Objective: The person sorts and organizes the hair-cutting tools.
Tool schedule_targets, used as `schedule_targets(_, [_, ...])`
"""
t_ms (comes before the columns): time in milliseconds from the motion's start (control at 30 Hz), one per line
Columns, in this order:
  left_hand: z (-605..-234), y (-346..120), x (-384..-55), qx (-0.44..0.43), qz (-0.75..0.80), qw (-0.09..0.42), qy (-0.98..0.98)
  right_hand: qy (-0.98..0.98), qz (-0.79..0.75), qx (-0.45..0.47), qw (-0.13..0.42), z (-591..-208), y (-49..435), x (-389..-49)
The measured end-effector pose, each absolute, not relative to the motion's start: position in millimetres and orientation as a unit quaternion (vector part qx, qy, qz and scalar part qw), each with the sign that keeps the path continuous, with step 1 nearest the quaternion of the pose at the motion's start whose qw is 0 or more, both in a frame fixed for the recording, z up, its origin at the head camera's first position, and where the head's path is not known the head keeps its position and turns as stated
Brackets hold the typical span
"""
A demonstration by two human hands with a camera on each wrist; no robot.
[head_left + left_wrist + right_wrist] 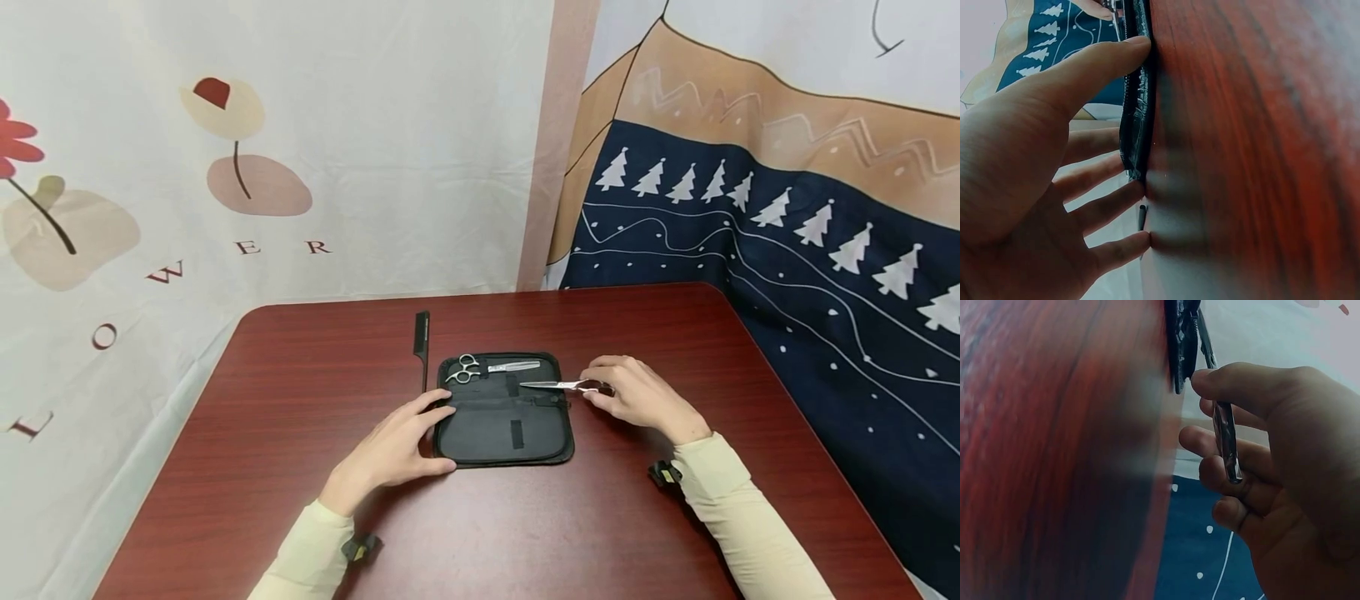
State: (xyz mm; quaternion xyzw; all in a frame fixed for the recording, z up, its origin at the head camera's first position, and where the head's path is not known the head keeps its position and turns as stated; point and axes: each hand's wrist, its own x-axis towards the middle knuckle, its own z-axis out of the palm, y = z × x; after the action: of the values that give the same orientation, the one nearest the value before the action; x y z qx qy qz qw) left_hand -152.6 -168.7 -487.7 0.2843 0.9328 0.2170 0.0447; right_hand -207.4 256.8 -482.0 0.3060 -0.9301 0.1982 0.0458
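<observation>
A black zip case [487,433] lies unfolded on the table. Silver scissors [513,367] with ring handles at the left are held in its upper half. My right hand [637,392] pinches a second pair of scissors [555,385] by the handle end, the blades pointing left over the case. In the right wrist view, thumb and fingers close around these scissors [1225,434]. My left hand [397,442] rests at the case's left edge, fingers spread and fairly straight. The left wrist view shows its thumb touching the case's edge [1138,106].
A black tail comb [422,333] lies left of the case, its thin tail running toward the left hand. The reddish-brown table [300,358] has rounded far corners. Behind it hang a pale printed cloth [420,167] and a navy cloth with white trees [675,233].
</observation>
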Motion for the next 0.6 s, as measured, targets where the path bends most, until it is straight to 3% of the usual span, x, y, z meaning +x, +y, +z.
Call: schedule_targets(600, [-483.9, -166.9, -151.0, 0.273, 0.212, 0.057, 0.937, -0.917, 0.214, 0.335, 0.041, -485.5, 234.3, -216.6])
